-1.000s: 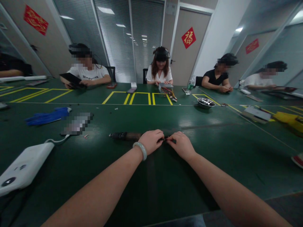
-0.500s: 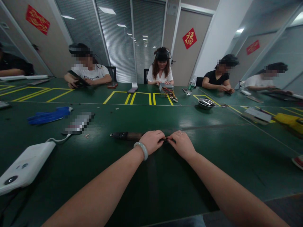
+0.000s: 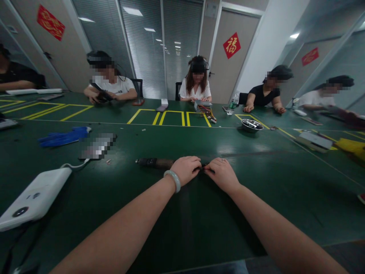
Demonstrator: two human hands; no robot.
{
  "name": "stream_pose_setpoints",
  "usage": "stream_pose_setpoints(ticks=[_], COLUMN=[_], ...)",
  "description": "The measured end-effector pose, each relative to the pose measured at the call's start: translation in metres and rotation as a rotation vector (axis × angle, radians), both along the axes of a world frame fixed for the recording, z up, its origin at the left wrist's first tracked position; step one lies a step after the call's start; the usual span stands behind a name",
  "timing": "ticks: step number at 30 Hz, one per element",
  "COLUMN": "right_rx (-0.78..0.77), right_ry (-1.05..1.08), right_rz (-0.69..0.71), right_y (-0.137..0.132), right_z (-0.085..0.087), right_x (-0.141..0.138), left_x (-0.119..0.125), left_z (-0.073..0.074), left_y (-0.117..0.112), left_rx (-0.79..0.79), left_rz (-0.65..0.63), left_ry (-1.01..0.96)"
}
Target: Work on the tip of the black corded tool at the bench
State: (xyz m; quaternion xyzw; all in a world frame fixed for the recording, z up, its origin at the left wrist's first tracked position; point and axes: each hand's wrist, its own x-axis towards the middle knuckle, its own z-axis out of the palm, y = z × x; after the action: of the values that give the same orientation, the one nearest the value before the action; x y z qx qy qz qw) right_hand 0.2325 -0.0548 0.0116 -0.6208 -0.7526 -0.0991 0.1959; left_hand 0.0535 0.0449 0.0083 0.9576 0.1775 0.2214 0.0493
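A dark electric screwdriver (image 3: 155,163) lies lengthwise on the green table (image 3: 114,213), its silver tip pointing left and its brownish body running under my left hand (image 3: 186,170). That hand, with a pale bangle at the wrist, is closed around the tool's right-hand end, fingers curled. Close beside it, my right hand (image 3: 224,174) pinches thumb against fingers at a small dark part (image 3: 204,165). The fingertips of both hands nearly meet there. They cover most of the part, so its shape is unclear.
To the left are a white power bank (image 3: 37,198), a phone (image 3: 99,145) cabled to it and a blue glove (image 3: 65,137). Farther off stand a metal bowl (image 3: 252,125), a water bottle (image 3: 232,104) and a white box (image 3: 315,141). Several people sit opposite.
The view has shifted slightly, moving the scene rightward. A small brass-coloured bit between my fingertips no longer shows. Across the table, the person in black has moved their hands apart.
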Motion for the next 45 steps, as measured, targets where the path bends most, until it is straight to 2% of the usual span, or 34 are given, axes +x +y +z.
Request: stream_pose_setpoints(ticks=[9, 21, 26, 33, 40, 45], right_rx=[-0.023, -0.027, 0.029, 0.054, 0.102, 0.141], right_ry=[0.073, -0.009, -0.105, -0.124, -0.232, -0.260], right_rz=[-0.007, -0.057, -0.024, 0.024, 0.051, 0.173], right_y=[0.003, 0.005, 0.005, 0.007, 0.009, 0.016], right_z=[-0.008, -0.008, -0.007, -0.010, -0.006, -0.015], right_x=[0.003, -0.004, -0.003, 0.002, 0.005, 0.012], left_x=[0.003, 0.004, 0.005, 0.005, 0.006, 0.004], left_z=[-0.004, -0.003, -0.004, -0.005, -0.005, -0.002], left_y=[0.000, 0.000, 0.000, 0.001, 0.001, 0.000], left_rx=[-0.017, -0.011, -0.012, -0.029, -0.027, -0.025], left_rz=[-0.004, -0.016, -0.016, -0.029, -0.005, 0.004], left_ry=[-0.016, -0.002, -0.013, -0.028, -0.012, 0.006])
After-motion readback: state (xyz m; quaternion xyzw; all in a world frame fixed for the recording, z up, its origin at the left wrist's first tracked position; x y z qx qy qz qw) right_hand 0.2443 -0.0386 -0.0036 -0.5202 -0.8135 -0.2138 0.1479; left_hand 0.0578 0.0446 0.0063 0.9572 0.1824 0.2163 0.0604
